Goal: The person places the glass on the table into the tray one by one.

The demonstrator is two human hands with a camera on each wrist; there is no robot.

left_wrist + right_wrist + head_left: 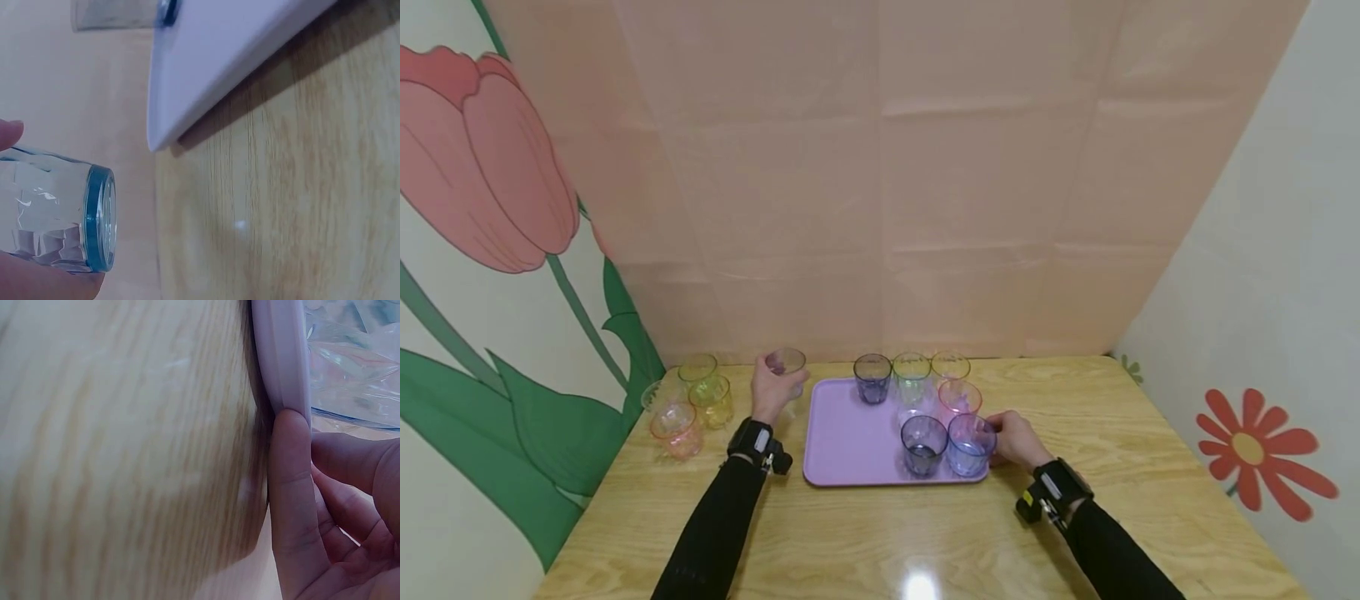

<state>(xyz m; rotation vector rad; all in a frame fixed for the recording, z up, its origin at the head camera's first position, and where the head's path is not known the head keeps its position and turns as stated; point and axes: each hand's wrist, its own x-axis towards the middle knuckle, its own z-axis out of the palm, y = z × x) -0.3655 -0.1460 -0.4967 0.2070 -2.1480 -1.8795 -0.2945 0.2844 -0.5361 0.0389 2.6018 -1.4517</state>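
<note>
My left hand grips a clear drinking glass, its thick end bluish in the left wrist view; it is off the table, just left of the tray. A lilac tray lies on the table. Along its right side and back stand a dark glass, a green-rimmed glass, a yellow-rimmed glass and a pink-rimmed glass. At the front are another dark glass and a blue glass. My right hand pinches the tray's right rim beside the blue glass.
Left on the table stand several more glasses close together: yellow ones, a pink one and a pale one. A paper-covered wall rises behind the table's back edge. Painted walls flank the wooden table.
</note>
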